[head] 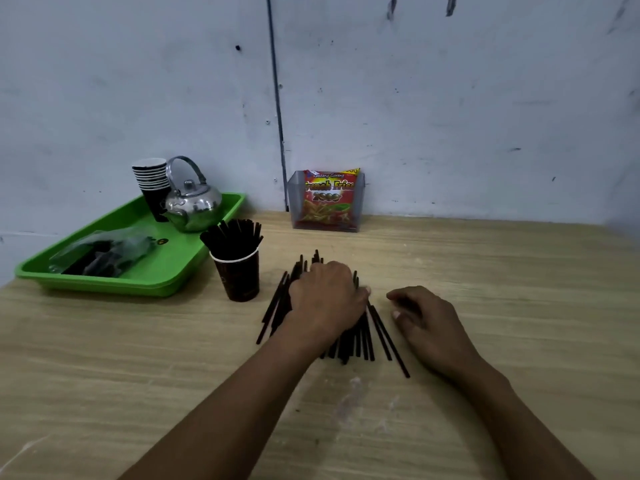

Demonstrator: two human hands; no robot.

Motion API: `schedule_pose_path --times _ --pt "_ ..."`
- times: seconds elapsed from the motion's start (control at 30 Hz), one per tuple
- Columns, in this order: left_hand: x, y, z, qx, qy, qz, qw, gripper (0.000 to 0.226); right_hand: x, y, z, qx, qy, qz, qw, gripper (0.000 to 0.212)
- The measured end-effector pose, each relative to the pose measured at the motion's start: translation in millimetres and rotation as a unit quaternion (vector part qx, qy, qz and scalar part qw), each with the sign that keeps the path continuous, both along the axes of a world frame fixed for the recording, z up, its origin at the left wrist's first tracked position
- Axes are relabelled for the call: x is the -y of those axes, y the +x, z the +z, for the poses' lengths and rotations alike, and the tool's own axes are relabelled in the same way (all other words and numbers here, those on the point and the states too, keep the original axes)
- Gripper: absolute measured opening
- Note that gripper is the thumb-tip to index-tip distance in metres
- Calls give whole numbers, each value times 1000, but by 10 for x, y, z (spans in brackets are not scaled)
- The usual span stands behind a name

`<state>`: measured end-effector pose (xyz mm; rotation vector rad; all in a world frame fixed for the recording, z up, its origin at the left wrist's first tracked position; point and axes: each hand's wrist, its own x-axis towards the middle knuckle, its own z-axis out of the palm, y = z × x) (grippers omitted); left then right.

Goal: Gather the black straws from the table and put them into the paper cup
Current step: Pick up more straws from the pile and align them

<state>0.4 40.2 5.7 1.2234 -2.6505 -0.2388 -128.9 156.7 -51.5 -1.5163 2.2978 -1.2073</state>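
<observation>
Gathering is the step in hand: the loose straws are being drawn into a bundle, and none of this batch has yet reached the cup.

The tabletop (485, 306) carries everything, backed by a pale wall. At its left rear sits a green tray (166, 268) holding a kettle (192, 202), a stack of cups (152, 181) and a clear bag (104, 252) of dark items that cannot be made out. A snack packet (327, 200) stands in a clear holder against the wall.

The left hand (327, 297) lies palm down over the straws (349, 337), fingers curled over the middle of the pile and closing on it; whether the bundle is fully grasped cannot be told, since the hand hides the contact. The right hand (422, 318) rests on the tabletop just beside the pile, fingers loosely curled and holding nothing; a few outlying straws lie between it and the left hand.

The cup (239, 275) stands upright near the tray's front corner, left of the pile and apart from it, already well stocked with straws fanning out above its rim.

Judgement: the next move calls for sweeping the outliers into the pile, squaring the ends, then lifting the bundle upright and feeding it into what room is left in the cup. Steadying the cup would be prudent, as it looks light and top-heavy.
</observation>
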Motion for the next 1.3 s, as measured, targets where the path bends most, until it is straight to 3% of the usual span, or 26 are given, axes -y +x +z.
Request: schedule_pose_path --times 0.07,0.17,0.57,0.77,1.1,1.3 --pt "-32 -147 -53 96 -8 23 995 76 -20 -4 -13 -5 -1 10 1000 30" --pt "-100 -277 -144 135 13 59 989 89 -35 -28 -14 -4 -8 14 1000 31" --pt "-162 -337 -166 57 89 56 993 30 -27 -93 -31 60 -54 5 997 31" --pt "-202 -404 -165 80 83 43 992 44 -33 -123 3 66 -98 -30 993 25" --pt "-249 -490 -249 162 -44 9 986 41 -30 -137 18 116 -112 -52 986 28" --pt "-194 -526 -265 174 -38 11 984 39 -19 -147 23 137 -125 -71 980 27"
